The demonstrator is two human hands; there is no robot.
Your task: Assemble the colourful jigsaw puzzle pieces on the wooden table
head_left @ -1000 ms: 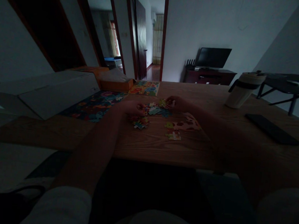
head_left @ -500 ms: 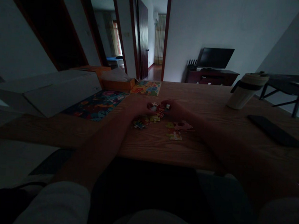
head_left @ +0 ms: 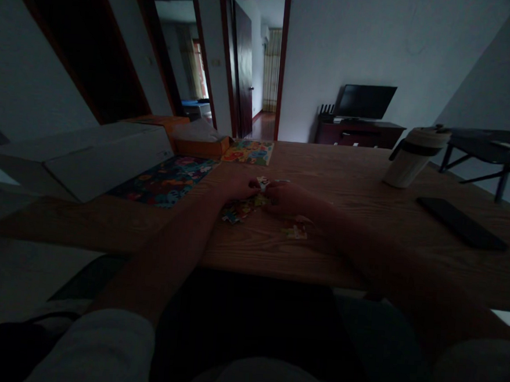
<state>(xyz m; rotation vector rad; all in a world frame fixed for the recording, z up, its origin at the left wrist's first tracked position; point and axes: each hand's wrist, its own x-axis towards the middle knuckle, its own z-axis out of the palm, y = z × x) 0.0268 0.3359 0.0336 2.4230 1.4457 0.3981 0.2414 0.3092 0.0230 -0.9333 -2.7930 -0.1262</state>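
Observation:
Both my hands meet over a small heap of colourful jigsaw pieces [head_left: 240, 208] on the wooden table [head_left: 347, 244]. My left hand [head_left: 238, 187] is curled, its fingertips pinching at a light piece [head_left: 263, 183] between the hands. My right hand [head_left: 287, 198] is curled too, its fingers closed against the same spot. The room is dim, so what each hand grips is hard to make out. One loose piece [head_left: 294, 233] lies just in front of my right wrist.
A finished dark puzzle board [head_left: 166, 180] lies to the left beside a white box [head_left: 87, 156]. An orange box [head_left: 197, 143] and another colourful puzzle [head_left: 249, 152] sit farther back. A lidded mug [head_left: 408, 157] and black phone [head_left: 460, 223] are on the right.
My hands have drawn together from apart over the pieces. The right hand has slid left and now covers the pink pieces it was beside.

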